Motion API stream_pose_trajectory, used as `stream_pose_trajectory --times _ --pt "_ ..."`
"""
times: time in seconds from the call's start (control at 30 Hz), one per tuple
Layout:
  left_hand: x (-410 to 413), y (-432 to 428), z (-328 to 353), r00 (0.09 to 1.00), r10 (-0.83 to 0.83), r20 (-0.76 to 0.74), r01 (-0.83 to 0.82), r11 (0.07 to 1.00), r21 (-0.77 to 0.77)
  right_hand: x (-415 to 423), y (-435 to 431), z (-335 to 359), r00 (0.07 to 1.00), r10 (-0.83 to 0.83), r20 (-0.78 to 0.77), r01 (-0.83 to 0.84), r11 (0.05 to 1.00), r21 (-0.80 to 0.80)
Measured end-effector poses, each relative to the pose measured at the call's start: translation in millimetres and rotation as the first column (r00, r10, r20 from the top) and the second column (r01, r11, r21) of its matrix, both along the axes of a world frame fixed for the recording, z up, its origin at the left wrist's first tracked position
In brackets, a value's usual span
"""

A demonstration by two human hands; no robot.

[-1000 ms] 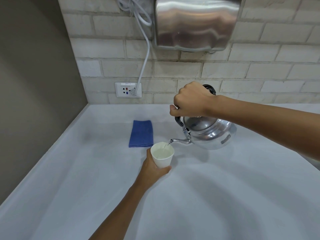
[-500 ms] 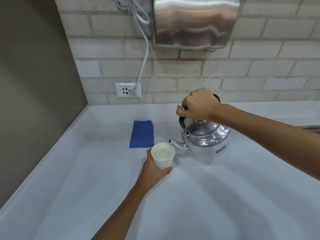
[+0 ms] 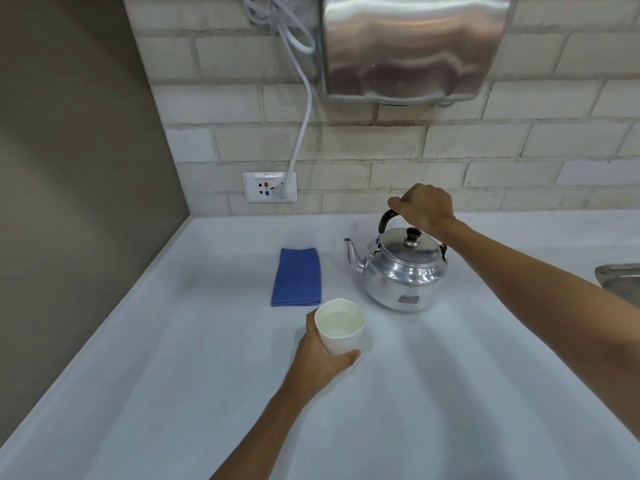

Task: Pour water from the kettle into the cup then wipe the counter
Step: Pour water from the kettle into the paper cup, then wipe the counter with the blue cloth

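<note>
Left hand [image 3: 323, 358] wrapped around white cup [image 3: 340, 329], thumb across the near side, fingers hidden behind. Cup upright, filled with clear water to near the rim, low over or on pale counter [image 3: 450, 393]; contact with the surface not clear from this angle. Right hand [image 3: 423, 206] closed over the black arched handle of metal kettle [image 3: 403, 271], fist on top, forearm reaching in from the right. Hands well apart, each clamped on its own thing.

Kettle upright, base seemingly down on the counter, lid on with dark knob in the middle, spout pointing left and up. No stream from the spout. Small label on the near lower side of the body, unreadable.

Folded blue cloth [image 3: 298, 277] flat on the counter, left of the kettle and just beyond the cup, apart from both. Cup nearer the camera than kettle and cloth, between them in left-to-right order.

Behind, pale brick wall [image 3: 519, 150] with white socket plate [image 3: 269, 186] just above the counter edge, grey cable [image 3: 301, 133] plugged in and running up the wall. Steel hand dryer [image 3: 412, 46] mounted high above the kettle. Dark flat side wall [image 3: 69, 168] at the left. Metal rim of a sink [image 3: 620, 278] at the far right edge, mostly out of view.
</note>
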State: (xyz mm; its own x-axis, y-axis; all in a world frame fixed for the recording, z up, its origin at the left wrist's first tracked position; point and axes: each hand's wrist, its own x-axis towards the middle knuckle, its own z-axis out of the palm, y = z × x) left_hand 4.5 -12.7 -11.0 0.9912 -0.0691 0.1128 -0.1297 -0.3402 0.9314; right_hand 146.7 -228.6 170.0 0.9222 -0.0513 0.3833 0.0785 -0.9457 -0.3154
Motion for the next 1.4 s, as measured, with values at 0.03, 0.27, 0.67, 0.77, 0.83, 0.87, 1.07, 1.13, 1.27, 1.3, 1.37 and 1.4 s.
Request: stream_pose_trajectory --times 0.03,0.27,0.67,0.77,0.83,0.87,1.07,1.13,1.27,1.3,1.37,1.4 --pt "0 0 0 1.0 -0.002 0.003 0.002 1.0 -0.001 5 1 -2 1.0 -0.008 -0.005 0.008 1.0 0.003" --pt "1 1 0 1.0 -0.015 0.001 0.015 1.0 -0.014 35 6 -11 0.998 -0.038 -0.045 0.038 0.999 -0.018" --pt "0 0 3 1.0 -0.016 0.006 0.016 0.999 -0.028 44 15 -21 0.999 -0.034 -0.018 0.033 0.995 -0.096" --pt "-1 5 5 0.998 -0.059 -0.022 0.058 0.997 -0.041 24 18 -25 0.987 0.059 0.148 -0.029 0.98 -0.196" --pt "-3 17 7 0.985 -0.153 -0.083 0.145 0.985 -0.096 -2 21 -35 0.928 0.151 0.342 -0.094 0.98 -0.175" --pt "-6 27 7 0.973 -0.206 -0.108 0.194 0.975 -0.11 -19 22 -43 0.893 0.195 0.406 -0.158 0.98 -0.123" --pt "-8 104 15 0.965 -0.196 -0.172 0.185 0.98 -0.077 -117 7 -152 0.971 0.238 0.026 -0.238 0.971 -0.001" --pt "7 110 20 0.988 -0.06 -0.145 0.054 0.998 -0.042 -129 7 -183 0.966 0.163 -0.203 -0.175 0.984 -0.043" --pt "48 96 28 0.996 0.084 -0.013 -0.081 0.986 0.145 -130 13 -200 0.948 0.095 -0.305 -0.133 0.986 -0.104" --pt "61 90 29 0.996 0.086 0.016 -0.087 0.977 0.196 -130 13 -200 0.944 0.092 -0.318 -0.131 0.986 -0.105" --pt "90 77 29 0.996 0.075 0.056 -0.088 0.949 0.303 -131 13 -200 0.942 0.085 -0.325 -0.127 0.985 -0.112" --pt "104 70 30 0.996 0.072 0.059 -0.088 0.93 0.358 -131 13 -200 0.943 0.082 -0.322 -0.125 0.985 -0.115"
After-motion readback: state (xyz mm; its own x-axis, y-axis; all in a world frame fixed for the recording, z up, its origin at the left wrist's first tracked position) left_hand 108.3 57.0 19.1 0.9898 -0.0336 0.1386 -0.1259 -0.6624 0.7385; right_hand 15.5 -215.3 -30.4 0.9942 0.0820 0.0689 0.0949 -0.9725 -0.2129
